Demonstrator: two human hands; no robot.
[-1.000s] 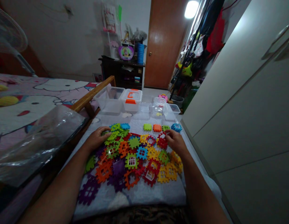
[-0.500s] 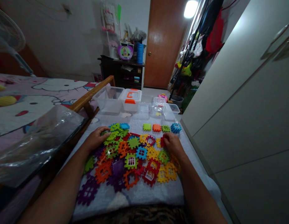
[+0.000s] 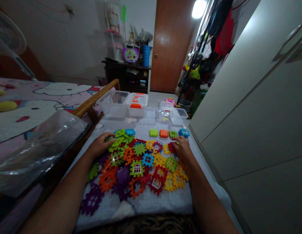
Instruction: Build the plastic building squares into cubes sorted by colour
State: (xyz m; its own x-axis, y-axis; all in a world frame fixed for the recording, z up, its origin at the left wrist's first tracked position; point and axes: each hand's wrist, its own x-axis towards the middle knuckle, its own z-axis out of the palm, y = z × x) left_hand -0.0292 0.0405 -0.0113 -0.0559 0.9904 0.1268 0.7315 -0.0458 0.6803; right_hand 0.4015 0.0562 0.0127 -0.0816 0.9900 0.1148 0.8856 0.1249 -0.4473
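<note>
One lidded tub [image 3: 137,110], open bin [image 3: 116,110]; R hand [image 3: 183,149] pinching red pc [image 3: 171,147], L hand [image 3: 100,145] unclenched.

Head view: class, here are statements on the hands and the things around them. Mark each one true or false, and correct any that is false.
1. The right hand has a red tile in its grip. True.
2. The left hand is at yellow tiles. False: its fingertips are at green tiles.
3. The lidded box stands beyond the red tile, farther from the wearer. True.
4. The blue block lies left of the orange block. False: it lies to the right.
5. The door is shut. True.
</note>
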